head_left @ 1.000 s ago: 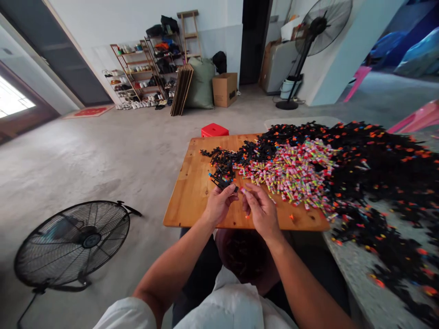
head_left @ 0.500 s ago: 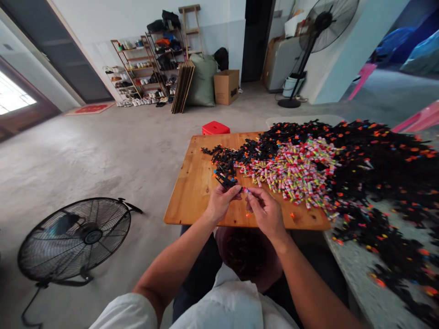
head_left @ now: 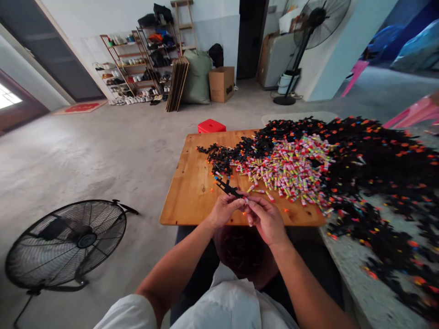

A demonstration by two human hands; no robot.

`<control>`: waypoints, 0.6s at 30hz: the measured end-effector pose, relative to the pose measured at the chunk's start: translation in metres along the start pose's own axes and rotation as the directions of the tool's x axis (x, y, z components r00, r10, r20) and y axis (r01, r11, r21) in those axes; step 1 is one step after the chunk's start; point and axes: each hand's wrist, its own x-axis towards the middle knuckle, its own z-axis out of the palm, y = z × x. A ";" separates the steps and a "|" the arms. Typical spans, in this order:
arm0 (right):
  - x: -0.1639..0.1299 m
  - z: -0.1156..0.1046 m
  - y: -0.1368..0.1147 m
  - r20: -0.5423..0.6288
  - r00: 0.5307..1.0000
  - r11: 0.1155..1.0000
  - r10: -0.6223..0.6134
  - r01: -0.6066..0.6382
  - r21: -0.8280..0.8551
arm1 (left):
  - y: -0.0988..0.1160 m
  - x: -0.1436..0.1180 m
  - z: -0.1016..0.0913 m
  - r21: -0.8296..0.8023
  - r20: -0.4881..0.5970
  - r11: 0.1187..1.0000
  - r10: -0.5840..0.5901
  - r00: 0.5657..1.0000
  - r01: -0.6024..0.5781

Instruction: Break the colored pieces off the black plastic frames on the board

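My left hand (head_left: 224, 209) pinches a small black plastic piece (head_left: 227, 188) that sticks up and away from my fingers. My right hand (head_left: 265, 218) meets it fingertip to fingertip and grips a tiny coloured tube at the black piece's near end. Both hands hover over the near edge of a wooden board (head_left: 192, 187). Just beyond them lies a heap of small multicoloured tubes (head_left: 288, 167). A far larger pile of black pieces with orange tips (head_left: 373, 160) spreads to the right.
A floor fan (head_left: 66, 240) stands low at the left. A red stool (head_left: 211, 126) sits past the board's far edge. A pedestal fan (head_left: 308, 32), a cardboard box (head_left: 221, 83) and shoe racks (head_left: 137, 68) line the far wall. A dark container rests on my lap.
Both hands have drawn slightly toward me, closer to the board's near edge. The black piece in my left hand now stands out clear of the pile.
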 end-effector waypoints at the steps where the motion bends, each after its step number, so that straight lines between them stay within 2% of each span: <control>1: -0.003 -0.002 0.003 0.011 1.000 1.000 0.008 -0.008 -0.002 | -0.004 -0.002 0.002 0.004 -0.002 1.000 0.005 1.000 -0.005; 4: -0.009 -0.016 0.013 0.030 0.998 0.999 0.049 -0.048 -0.024 | -0.014 -0.009 0.009 0.035 -0.053 0.999 0.009 0.999 -0.007; 5: -0.011 -0.024 0.015 0.028 0.997 0.997 0.074 -0.073 -0.036 | -0.016 -0.011 0.009 0.059 -0.024 0.998 -0.017 1.000 0.018; 6: -0.013 -0.033 0.015 0.015 0.995 0.994 0.096 -0.095 -0.055 | -0.016 -0.014 0.005 0.111 0.051 0.992 -0.068 0.996 0.062; 7: -0.015 -0.044 0.014 -0.003 0.993 0.989 0.116 -0.116 -0.089 | -0.014 -0.015 -0.002 0.199 0.163 0.973 -0.147 0.976 0.113; 8: -0.018 -0.057 0.011 -0.018 0.991 0.981 0.135 -0.136 -0.141 | -0.011 -0.016 -0.012 0.318 0.280 0.935 -0.249 0.927 0.155; 9: -0.020 -0.071 0.008 -0.036 0.988 0.965 0.147 -0.151 -0.216 | -0.007 -0.017 -0.025 0.457 0.371 0.873 -0.361 0.856 0.170; 10: -0.022 -0.084 0.003 -0.011 0.979 0.924 0.203 -0.195 -0.329 | -0.002 -0.015 -0.040 0.585 0.405 0.794 -0.460 0.790 0.163; 11: -0.024 -0.097 -0.001 0.023 0.963 0.860 0.268 -0.228 -0.456 | 0.004 -0.012 -0.056 0.666 0.389 0.731 -0.514 0.765 0.152; 12: -0.026 -0.108 -0.005 0.052 0.939 0.779 0.340 -0.250 -0.575 | 0.009 -0.007 -0.072 0.712 0.348 0.690 -0.507 0.789 0.130; 13: -0.026 -0.116 -0.007 0.068 0.906 0.691 0.417 -0.268 -0.671 | 0.014 0.000 -0.085 0.757 0.281 0.646 -0.458 0.843 0.098; 14: -0.025 -0.120 -0.008 0.084 0.872 0.604 0.482 -0.261 -0.753 | 0.018 0.010 -0.097 0.802 0.180 0.592 -0.363 0.914 0.076; 15: -0.022 -0.121 -0.007 0.101 0.845 0.530 0.525 -0.232 -0.816 | 0.021 0.023 -0.105 0.852 0.063 0.518 -0.248 0.967 0.077; 16: -0.016 -0.117 -0.006 0.116 0.834 0.471 0.539 -0.184 -0.863 | 0.022 0.037 -0.110 0.892 -0.055 0.438 -0.134 0.989 0.109; 18: 0.002 -0.101 -0.001 0.149 0.872 0.382 0.466 -0.047 -0.923 | 0.022 0.068 -0.114 0.938 -0.217 0.285 0.036 0.975 0.198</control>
